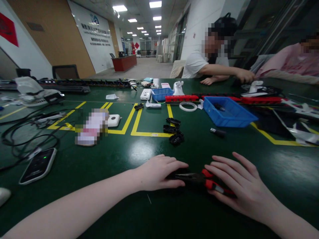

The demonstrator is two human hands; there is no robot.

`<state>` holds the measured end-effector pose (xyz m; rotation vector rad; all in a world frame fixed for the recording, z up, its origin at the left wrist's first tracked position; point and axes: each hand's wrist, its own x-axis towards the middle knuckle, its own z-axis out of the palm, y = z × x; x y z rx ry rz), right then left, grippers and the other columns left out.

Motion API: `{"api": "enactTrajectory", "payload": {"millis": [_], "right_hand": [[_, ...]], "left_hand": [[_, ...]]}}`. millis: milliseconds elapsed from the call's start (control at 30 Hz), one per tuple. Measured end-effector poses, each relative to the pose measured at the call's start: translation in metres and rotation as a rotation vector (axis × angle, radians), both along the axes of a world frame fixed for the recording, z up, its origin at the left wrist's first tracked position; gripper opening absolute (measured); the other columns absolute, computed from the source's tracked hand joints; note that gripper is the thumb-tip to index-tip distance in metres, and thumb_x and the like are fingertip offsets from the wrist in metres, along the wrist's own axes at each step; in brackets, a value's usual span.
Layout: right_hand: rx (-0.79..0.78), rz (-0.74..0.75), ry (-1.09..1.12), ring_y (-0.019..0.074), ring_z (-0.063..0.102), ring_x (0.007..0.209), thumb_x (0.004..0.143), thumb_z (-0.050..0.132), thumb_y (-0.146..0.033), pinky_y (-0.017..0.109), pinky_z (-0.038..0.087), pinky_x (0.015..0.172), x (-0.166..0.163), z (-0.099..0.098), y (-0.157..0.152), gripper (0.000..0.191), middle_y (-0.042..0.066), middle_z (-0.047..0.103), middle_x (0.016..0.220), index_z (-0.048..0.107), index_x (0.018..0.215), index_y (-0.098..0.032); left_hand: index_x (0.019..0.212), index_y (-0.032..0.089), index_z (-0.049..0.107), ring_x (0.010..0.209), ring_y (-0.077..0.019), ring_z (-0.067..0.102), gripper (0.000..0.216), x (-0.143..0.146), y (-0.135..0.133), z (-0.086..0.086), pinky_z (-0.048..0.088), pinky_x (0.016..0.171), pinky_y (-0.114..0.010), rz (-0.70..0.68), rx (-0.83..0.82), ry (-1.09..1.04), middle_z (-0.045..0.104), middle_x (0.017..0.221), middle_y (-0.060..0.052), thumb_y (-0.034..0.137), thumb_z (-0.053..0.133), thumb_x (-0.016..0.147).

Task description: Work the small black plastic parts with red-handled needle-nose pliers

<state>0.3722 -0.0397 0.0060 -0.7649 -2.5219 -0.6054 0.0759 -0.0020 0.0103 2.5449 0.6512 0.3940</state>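
Note:
Needle-nose pliers (194, 178) with dark jaws and red-and-black handles are low over the green table, between my two hands. My right hand (240, 182) is closed loosely around the handles, thumb below and fingers over the top, some stretched out. The jaws point left into my left hand (160, 172), whose thumb and fingers curl about the tips. Something dark sits in that grasp, too hidden to make out. Beyond the pliers lie several black plastic parts (176, 137) in a small group. A short black-and-silver piece (217, 132) rests farther right.
A blue bin (229, 116) stands at the back right, and a smaller blue bin (161, 94) near red strips (181, 98). To the left are a phone (92, 127), a white-edged device (38, 166) and black cables (15, 142). A co-worker (211, 66) sits across the table.

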Motion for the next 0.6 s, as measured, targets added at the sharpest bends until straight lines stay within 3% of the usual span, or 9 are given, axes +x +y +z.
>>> {"api": "enactTrajectory", "payload": {"millis": [600], "right_hand": [[0.0, -0.028, -0.039, 0.0306, 0.063, 0.119, 0.093, 0.062, -0.033, 0.053, 0.025, 0.12, 0.0084, -0.0041, 0.0016, 0.056, 0.013, 0.071, 0.118, 0.051, 0.143, -0.011]], "left_hand": [[0.137, 0.015, 0.052, 0.102, -0.0241, 0.068, 0.047, 0.0009, -0.0015, 0.0022, 0.052, 0.089, -0.036, 0.001, 0.018, 0.021, 0.07, 0.117, -0.01, 0.039, 0.062, 0.098]]}}
